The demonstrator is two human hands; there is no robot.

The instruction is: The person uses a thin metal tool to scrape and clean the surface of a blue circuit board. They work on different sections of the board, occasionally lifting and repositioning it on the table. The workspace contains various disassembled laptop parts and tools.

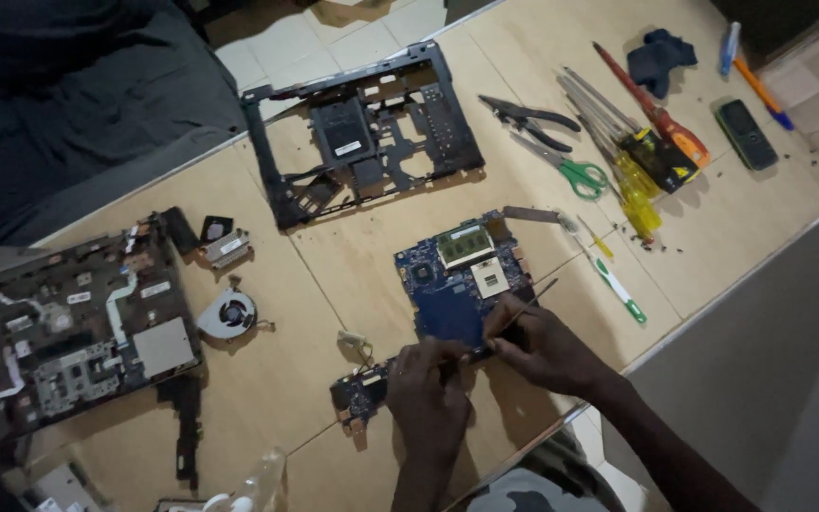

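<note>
Blue circuit board (457, 284) lay flat on the pale wooden worktop (353, 246), its long axis running diagonally from the far right corner, where a green memory module (464, 245) and a pale square socket (490, 277) sat, down toward the near left, ending in a narrow tab (360, 393); both hands met over the near edge of that board, so the bulk of it lay away from the fingers and slightly to the left; right hand (547, 346) had its fingers closed on a thin dark tool (533, 296), whose shaft slanted up and to the right, tip end down at the board edge; left hand (428, 393) rested just beside it, fingers curled onto the board margin, apparently pinning it, though whether they pinched anything could not be told; right hand was the nearer to the socket end, left hand the nearer to the tab; a round fan (227, 315) lay well apart to the left; black chassis frame (362, 133) lay beyond the board; green-handled scissors (566, 169) and yellow-handled screwdrivers (632, 175) lay far right, out of reach of either hand.
</note>
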